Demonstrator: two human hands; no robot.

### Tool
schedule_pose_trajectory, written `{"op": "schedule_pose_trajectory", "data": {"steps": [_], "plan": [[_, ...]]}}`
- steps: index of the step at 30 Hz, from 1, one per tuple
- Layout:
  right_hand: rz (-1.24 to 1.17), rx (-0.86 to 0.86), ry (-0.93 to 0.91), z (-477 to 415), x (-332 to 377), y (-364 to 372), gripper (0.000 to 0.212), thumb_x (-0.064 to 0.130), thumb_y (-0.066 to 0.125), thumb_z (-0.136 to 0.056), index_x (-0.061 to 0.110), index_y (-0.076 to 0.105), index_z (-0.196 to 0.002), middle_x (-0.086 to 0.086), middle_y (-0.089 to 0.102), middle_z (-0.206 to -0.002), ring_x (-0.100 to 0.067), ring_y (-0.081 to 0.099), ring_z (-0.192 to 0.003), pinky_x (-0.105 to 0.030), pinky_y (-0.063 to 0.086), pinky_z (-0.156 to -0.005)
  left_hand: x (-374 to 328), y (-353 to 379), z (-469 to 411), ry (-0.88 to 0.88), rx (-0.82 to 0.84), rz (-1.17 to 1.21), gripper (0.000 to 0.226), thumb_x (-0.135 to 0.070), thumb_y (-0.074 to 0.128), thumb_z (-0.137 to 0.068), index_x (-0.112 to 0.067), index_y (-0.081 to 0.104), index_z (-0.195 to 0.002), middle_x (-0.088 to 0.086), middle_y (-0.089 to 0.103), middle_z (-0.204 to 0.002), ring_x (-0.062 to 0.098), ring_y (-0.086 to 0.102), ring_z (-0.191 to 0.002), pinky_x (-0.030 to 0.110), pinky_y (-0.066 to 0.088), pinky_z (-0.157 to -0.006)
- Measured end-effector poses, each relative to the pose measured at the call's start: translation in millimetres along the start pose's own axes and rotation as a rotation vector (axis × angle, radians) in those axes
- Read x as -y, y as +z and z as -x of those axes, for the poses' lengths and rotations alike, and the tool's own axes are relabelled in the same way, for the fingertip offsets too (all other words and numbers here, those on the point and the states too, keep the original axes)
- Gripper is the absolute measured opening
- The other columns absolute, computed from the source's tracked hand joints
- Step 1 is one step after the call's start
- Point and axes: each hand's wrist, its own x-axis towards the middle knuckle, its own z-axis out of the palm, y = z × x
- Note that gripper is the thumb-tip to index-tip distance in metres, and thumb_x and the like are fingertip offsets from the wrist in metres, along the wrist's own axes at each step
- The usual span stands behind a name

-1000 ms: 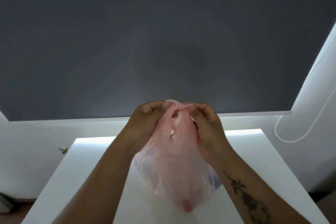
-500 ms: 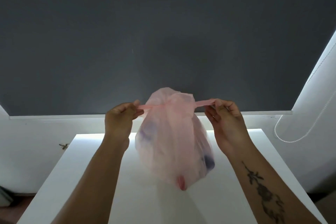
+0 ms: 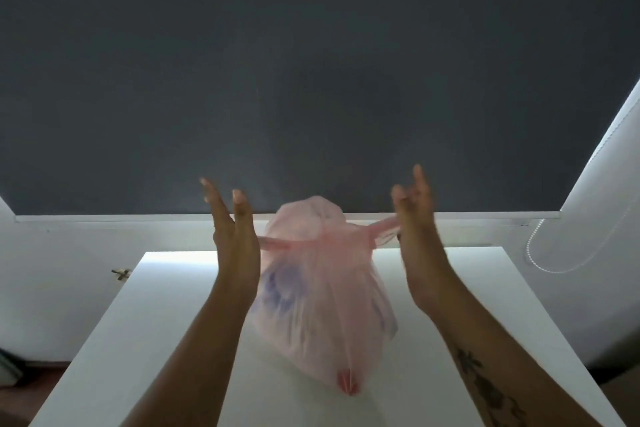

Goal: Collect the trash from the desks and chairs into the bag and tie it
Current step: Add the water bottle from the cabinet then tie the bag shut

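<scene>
Head view, single entry.

- Bag (image 3: 322,305): thin pink plastic, filled, resting on the white desk (image 3: 173,322) at centre, its base toward the near edge and its neck leaning toward the far edge. Dark and red shapes show through the film; what they are cannot be told.
- Knot (image 3: 320,241): at the neck, with a puff of plastic above it. Two handle ends run out along a left-right axis: the left end (image 3: 273,243) thin and taut-looking, the right end (image 3: 381,230) wider and looser.
- Left hand (image 3: 235,236): just left of the neck, fingers straight and pointing up, spread apart, holding nothing. The left end reaches its palm edge; contact cannot be told through the blur.
- Right hand (image 3: 415,229): just right of the neck, fingers likewise straight and raised, gripping nothing. The right end stops at its thumb side; whether it touches is unclear.
- Relation: the bag lies between the two hands, about equally near to each, the knot level with both palms.
- Judgement: the tie looks made; any further tightening would mean re-pinching each end and pulling outward along that left-right axis.
- Backdrop: dark blind (image 3: 311,80) on the far side, bead cord (image 3: 540,253) at right.
</scene>
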Motion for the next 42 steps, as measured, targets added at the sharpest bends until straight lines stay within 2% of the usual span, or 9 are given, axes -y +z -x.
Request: {"op": "schedule_pose_trajectory", "data": {"steps": [2, 4, 8, 12, 18, 24, 34, 38, 42], "plan": [[0.253, 0.131, -0.135, 10, -8, 22, 0.1, 0.094, 0.04, -0.059, 0.059, -0.001, -0.143, 0.006, 0.013, -0.157, -0.002, 0.003, -0.144, -0.025, 0.01, -0.112, 12, 2, 3, 0.006, 0.071, -0.129, 0.069, -0.085, 0.016, -0.082, -0.064, -0.009, -0.143, -0.02, -0.007, -0.162, 0.017, 0.008, -0.152, 0.05, 0.011, -0.122], [0.587, 0.215, -0.238, 16, -22, 42, 0.103, 0.098, 0.033, -0.055, 0.062, -0.012, -0.14, 0.01, -0.007, -0.162, -0.017, -0.001, -0.151, -0.04, 0.013, -0.119, 26, 0, 4, -0.005, 0.122, -0.269, 0.071, -0.096, 0.011, -0.067, -0.076, -0.013, -0.131, -0.013, -0.009, -0.164, 0.025, 0.006, -0.153, 0.059, 0.009, -0.12], [0.755, 0.28, -0.091, 17, -39, 60, 0.092, 0.084, 0.05, -0.069, 0.056, 0.005, -0.144, 0.004, 0.034, -0.154, -0.027, 0.041, -0.138, -0.051, 0.041, -0.108, 63, -7, 16, -0.086, 0.25, -0.38, 0.087, -0.1, 0.013, -0.061, -0.069, -0.002, -0.14, -0.006, 0.012, -0.165, 0.032, 0.024, -0.148, 0.061, 0.023, -0.116], [0.711, 0.12, -0.109, 25, -45, 77, 0.075, 0.066, 0.051, -0.081, 0.038, 0.027, -0.145, 0.004, 0.053, -0.139, -0.019, 0.058, -0.12, -0.041, 0.046, -0.106, 76, -10, 18, -0.124, 0.37, -0.328, 0.096, -0.099, 0.021, -0.065, -0.04, 0.048, -0.136, -0.007, 0.062, -0.133, 0.024, 0.06, -0.119, 0.054, 0.049, -0.101], [0.482, -0.069, -0.082, 44, -52, 57, 0.028, 0.056, 0.045, -0.089, 0.043, 0.034, -0.112, 0.009, 0.063, -0.103, -0.011, 0.064, -0.087, -0.036, 0.057, -0.089, 68, 15, 28, -0.076, 0.425, -0.424, 0.083, -0.093, 0.025, -0.071, -0.04, 0.048, -0.131, -0.005, 0.061, -0.131, 0.027, 0.061, -0.113, 0.052, 0.05, -0.097], [0.614, -0.191, -0.107, 52, -53, -31, 0.016, 0.044, 0.045, -0.095, 0.03, 0.037, -0.1, 0.011, 0.051, -0.076, -0.013, 0.058, -0.072, -0.031, 0.053, -0.078, 55, 94, 77, 0.024, 0.511, -0.436, 0.083, -0.085, 0.024, -0.073, -0.035, 0.044, -0.137, -0.002, 0.057, -0.138, 0.028, 0.058, -0.119, 0.045, 0.048, -0.1], [0.604, -0.22, -0.176, 50, -58, -278, 0.012, 0.031, 0.046, -0.097, 0.027, 0.035, -0.095, 0.003, 0.051, -0.076, -0.008, 0.052, -0.065, -0.014, 0.034, -0.059, 11, 288, 222, 0.098, 0.521, -0.417, 0.072, -0.081, 0.026, -0.081, -0.036, 0.044, -0.135, -0.003, 0.059, -0.133, 0.025, 0.061, -0.114, 0.039, 0.048, -0.094], [0.595, -0.196, -0.153, 43, -58, -375, 0.012, 0.044, 0.041, -0.095, 0.033, 0.035, -0.092, 0.001, 0.052, -0.078, -0.014, 0.055, -0.066, -0.029, 0.048, -0.058, -12, 363, 278, 0.053, 0.519, -0.402, 0.085, -0.089, 0.02, -0.074, -0.037, 0.043, -0.136, -0.005, 0.058, -0.132, 0.022, 0.062, -0.112, 0.042, 0.051, -0.095], [0.621, -0.159, -0.202, 33, -57, -436, 0.009, 0.026, 0.045, -0.098, 0.024, 0.037, -0.098, 0.004, 0.046, -0.071, -0.007, 0.045, -0.056, -0.017, 0.035, -0.052, -22, 414, 314, 0.024, 0.506, -0.362, 0.08, -0.09, 0.022, -0.074, -0.041, 0.044, -0.133, -0.009, 0.058, -0.132, 0.017, 0.061, -0.112, 0.037, 0.051, -0.093]]}}
